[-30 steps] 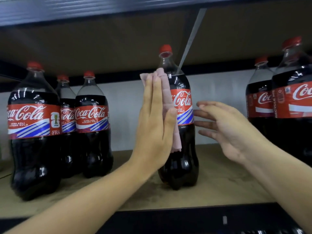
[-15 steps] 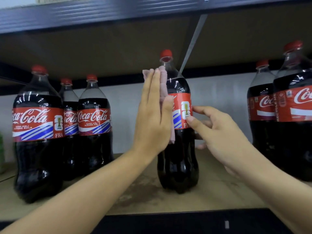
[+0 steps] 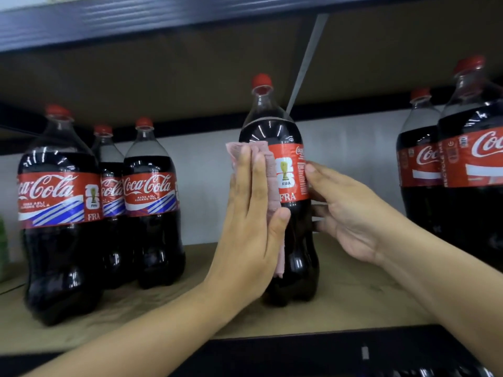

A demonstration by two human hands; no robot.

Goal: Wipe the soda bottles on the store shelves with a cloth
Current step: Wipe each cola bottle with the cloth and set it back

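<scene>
A dark cola bottle (image 3: 272, 131) with a red cap and red label stands upright alone in the middle of the wooden shelf (image 3: 353, 300). My left hand (image 3: 250, 219) lies flat with straight fingers and presses a folded pink cloth (image 3: 272, 180) against the bottle's left side, at label height. The cloth hangs down past my palm. My right hand (image 3: 351, 210) grips the bottle's right side, thumb on the label and fingers behind it.
Three similar bottles (image 3: 60, 213) cluster at the left of the shelf, and two more (image 3: 473, 172) stand at the right. The upper shelf (image 3: 163, 20) hangs low over the caps. Something green (image 3: 3, 240) shows at the far left edge.
My right hand came in from the right and took hold of the bottle. The bottle has turned, so its label now shows the FIFA mark. The cloth slid down from the shoulder.
</scene>
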